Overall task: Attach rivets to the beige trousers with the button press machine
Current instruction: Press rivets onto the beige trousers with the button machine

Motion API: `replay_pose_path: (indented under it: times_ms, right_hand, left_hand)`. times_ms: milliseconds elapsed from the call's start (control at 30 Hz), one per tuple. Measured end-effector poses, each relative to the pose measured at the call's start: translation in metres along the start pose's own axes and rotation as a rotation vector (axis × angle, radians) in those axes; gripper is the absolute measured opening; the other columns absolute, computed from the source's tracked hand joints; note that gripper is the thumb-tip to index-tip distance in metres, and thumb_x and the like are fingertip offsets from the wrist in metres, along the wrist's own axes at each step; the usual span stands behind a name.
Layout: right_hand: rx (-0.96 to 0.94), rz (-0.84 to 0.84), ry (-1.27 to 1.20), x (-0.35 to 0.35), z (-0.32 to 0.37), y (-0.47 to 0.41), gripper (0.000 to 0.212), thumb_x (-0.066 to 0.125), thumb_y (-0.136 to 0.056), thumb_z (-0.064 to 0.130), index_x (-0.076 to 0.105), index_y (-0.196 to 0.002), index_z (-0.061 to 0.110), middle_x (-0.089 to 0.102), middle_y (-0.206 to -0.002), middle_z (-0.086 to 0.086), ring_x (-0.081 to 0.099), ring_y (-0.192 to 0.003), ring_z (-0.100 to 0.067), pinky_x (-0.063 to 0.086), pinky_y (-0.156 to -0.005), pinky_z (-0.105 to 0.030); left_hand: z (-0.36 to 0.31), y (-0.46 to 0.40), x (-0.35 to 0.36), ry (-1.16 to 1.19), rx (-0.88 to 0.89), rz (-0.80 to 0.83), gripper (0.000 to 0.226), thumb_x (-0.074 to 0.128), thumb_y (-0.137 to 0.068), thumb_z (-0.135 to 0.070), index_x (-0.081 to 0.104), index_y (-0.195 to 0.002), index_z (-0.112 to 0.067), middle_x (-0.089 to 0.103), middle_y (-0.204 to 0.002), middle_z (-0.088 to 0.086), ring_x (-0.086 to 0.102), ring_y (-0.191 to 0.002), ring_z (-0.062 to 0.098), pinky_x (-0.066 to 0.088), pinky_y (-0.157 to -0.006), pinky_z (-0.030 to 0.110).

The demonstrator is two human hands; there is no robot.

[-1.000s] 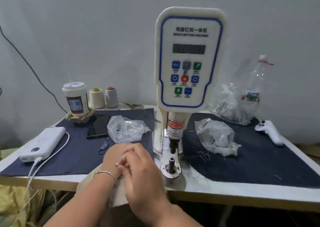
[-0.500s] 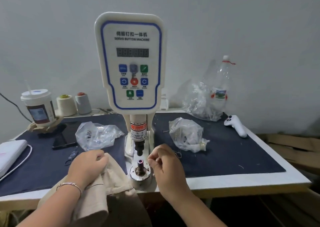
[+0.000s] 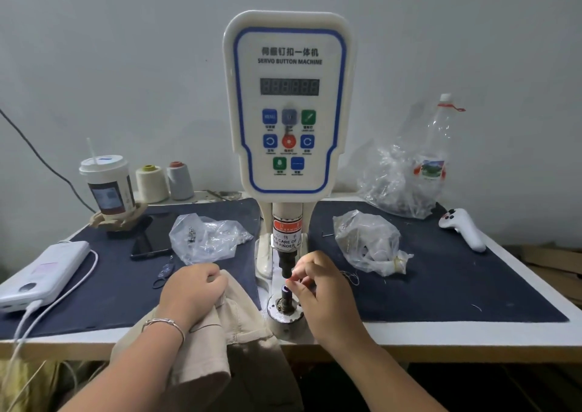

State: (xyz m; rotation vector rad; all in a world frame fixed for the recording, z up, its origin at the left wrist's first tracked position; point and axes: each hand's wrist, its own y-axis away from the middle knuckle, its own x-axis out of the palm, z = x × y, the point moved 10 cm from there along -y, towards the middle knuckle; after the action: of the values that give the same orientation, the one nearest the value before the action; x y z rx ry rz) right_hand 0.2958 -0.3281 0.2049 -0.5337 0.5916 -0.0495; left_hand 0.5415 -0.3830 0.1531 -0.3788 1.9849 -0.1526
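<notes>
The white button press machine (image 3: 288,103) stands mid-table, its black punch (image 3: 287,265) above a round lower die (image 3: 286,309). The beige trousers (image 3: 220,342) drape over the table's front edge, left of the die. My left hand (image 3: 192,292) grips a bunch of the trouser fabric. My right hand (image 3: 318,288) is right beside the die, its thumb and forefinger pinching a tiny part at the gap between punch and die post; the part itself is too small to make out.
Clear bags of small metal parts lie left (image 3: 204,238) and right (image 3: 368,241) of the machine, a bigger one (image 3: 396,184) at the back. A drink cup (image 3: 107,184), thread cones (image 3: 163,181), phone (image 3: 151,235), power bank (image 3: 44,273) and white controller (image 3: 463,227) also sit here.
A second ago both hands were together on the fabric left of the die. Since then my right hand has moved to the die and risen to the punch gap; my left still holds the trousers.
</notes>
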Motion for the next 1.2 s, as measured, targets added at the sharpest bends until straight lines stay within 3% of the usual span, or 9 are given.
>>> replay_pose_path:
  times_ms: [300, 467, 867, 967, 1100, 1200]
  right_hand:
    - [0.003, 0.04, 0.015, -0.004, -0.001, -0.004, 0.013, 0.073, -0.083, 0.023, 0.06, -0.084, 0.018, 0.054, -0.085, 0.02, 0.061, -0.075, -0.004, 0.054, -0.073, -0.025]
    - [0.012, 0.051, 0.016, -0.005, 0.0, -0.005, 0.015, 0.074, -0.082, 0.024, 0.06, -0.077, 0.024, 0.055, -0.087, 0.015, 0.06, -0.076, -0.005, 0.055, -0.072, -0.026]
    - [-0.018, 0.061, 0.012, -0.007, 0.001, -0.005, 0.01, 0.076, -0.081, 0.023, 0.067, -0.078, 0.018, 0.061, -0.089, 0.01, 0.061, -0.075, -0.007, 0.053, -0.071, -0.02]
    - [-0.022, 0.064, -0.001, -0.007, -0.004, -0.004, 0.009, 0.075, -0.082, 0.023, 0.071, -0.081, 0.015, 0.062, -0.087, 0.01, 0.061, -0.074, -0.007, 0.051, -0.069, -0.018]
    - [0.008, -0.001, 0.005, -0.029, -0.027, -0.003, 0.01, 0.074, -0.082, 0.017, 0.07, -0.072, 0.016, 0.061, -0.079, 0.005, 0.055, -0.07, -0.006, 0.042, -0.065, -0.014]
    - [0.118, -0.107, 0.134, -0.061, -0.064, -0.001, 0.013, 0.071, -0.083, 0.019, 0.068, -0.07, 0.019, 0.062, -0.076, 0.007, 0.055, -0.07, -0.006, 0.043, -0.067, -0.022]
  left_hand:
    - [-0.002, 0.002, -0.001, 0.005, 0.003, -0.002, 0.029, 0.053, -0.08, -0.021, 0.039, -0.055, -0.015, 0.05, -0.057, 0.001, 0.047, -0.061, 0.017, 0.028, -0.05, 0.031]
    - [-0.001, 0.001, -0.001, 0.007, 0.003, 0.004, 0.028, 0.054, -0.081, -0.021, 0.042, -0.055, -0.015, 0.053, -0.058, 0.001, 0.05, -0.063, 0.017, 0.029, -0.05, 0.031]
    - [-0.001, 0.002, 0.0, 0.002, -0.013, 0.01, 0.028, 0.053, -0.081, -0.021, 0.043, -0.056, -0.015, 0.053, -0.058, 0.002, 0.048, -0.062, 0.019, 0.032, -0.054, 0.032]
    - [-0.002, 0.002, 0.001, 0.012, -0.002, 0.021, 0.025, 0.049, -0.077, -0.029, 0.046, -0.058, -0.011, 0.055, -0.059, 0.005, 0.051, -0.064, 0.022, 0.034, -0.054, 0.033]
    - [-0.004, 0.003, 0.001, 0.013, 0.016, 0.022, 0.033, 0.037, -0.064, -0.036, 0.052, -0.062, -0.006, 0.057, -0.061, 0.007, 0.053, -0.067, 0.023, 0.036, -0.055, 0.034]
    - [-0.005, 0.003, 0.002, -0.008, 0.024, 0.023, 0.036, 0.037, -0.064, -0.037, 0.054, -0.065, -0.005, 0.059, -0.064, 0.008, 0.054, -0.069, 0.025, 0.039, -0.058, 0.036]
